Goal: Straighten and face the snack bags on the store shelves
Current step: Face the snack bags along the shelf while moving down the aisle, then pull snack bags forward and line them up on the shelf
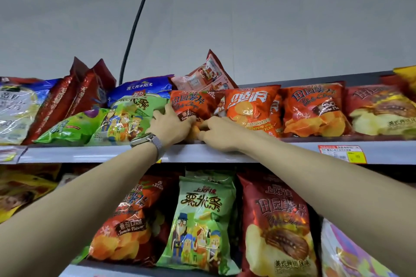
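Up at the grey metal lip of the top shelf (90,154), we have both hands close together on the lower part of the glossy red tomato-flavour crisp bag (191,101). Our left hand (171,125) wraps its left edge, and our right hand (216,134) pinches its bottom seam. Gripping low on both sides should, we judge, let us swing it upright and square between the green foil snack bag (126,117) and the orange foil crisp bag (249,105).
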The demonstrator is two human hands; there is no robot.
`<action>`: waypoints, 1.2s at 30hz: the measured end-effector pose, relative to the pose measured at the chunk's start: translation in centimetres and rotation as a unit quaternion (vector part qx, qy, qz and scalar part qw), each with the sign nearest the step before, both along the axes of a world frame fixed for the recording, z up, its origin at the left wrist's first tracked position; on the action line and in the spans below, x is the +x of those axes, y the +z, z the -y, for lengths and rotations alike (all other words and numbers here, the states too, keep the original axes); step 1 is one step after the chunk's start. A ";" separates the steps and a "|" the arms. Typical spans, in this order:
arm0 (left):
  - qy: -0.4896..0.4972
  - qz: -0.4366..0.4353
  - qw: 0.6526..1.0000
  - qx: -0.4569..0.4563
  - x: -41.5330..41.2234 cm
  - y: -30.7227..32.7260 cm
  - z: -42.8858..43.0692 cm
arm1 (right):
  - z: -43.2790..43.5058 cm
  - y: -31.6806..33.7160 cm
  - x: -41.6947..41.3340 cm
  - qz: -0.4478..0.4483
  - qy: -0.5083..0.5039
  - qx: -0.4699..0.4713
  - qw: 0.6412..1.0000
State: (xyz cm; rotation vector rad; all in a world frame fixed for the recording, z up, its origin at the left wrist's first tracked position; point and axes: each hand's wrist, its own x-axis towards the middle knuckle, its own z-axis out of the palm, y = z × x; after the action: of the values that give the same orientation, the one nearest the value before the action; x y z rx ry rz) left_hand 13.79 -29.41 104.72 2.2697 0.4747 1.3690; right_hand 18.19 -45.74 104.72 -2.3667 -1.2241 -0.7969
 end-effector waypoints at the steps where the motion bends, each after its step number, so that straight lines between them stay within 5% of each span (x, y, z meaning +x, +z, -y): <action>1: 0.000 -0.003 1.000 0.003 -0.2 -0.1 0.0 | 0.1 0.0 0.0 0.003 0.002 -0.002 1.000; 15: 0.040 -0.067 0.986 0.148 -6.5 -1.5 7.7 | 11.6 -1.5 -1.1 0.150 -0.106 -0.022 0.983; 24: -0.073 -0.081 0.975 0.193 -5.3 -4.0 22.8 | 27.8 -3.0 -1.8 0.247 -0.161 -0.031 0.955; 36: -0.164 -0.061 0.948 0.266 1.8 -3.5 42.7 | 50.4 -3.3 -0.5 0.231 -0.265 0.054 0.935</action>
State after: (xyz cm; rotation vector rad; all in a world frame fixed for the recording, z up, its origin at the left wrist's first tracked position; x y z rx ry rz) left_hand 15.60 -72.13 101.26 2.7092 -0.2703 1.2950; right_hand 17.69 -96.13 101.39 -2.5226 -0.6418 -1.6200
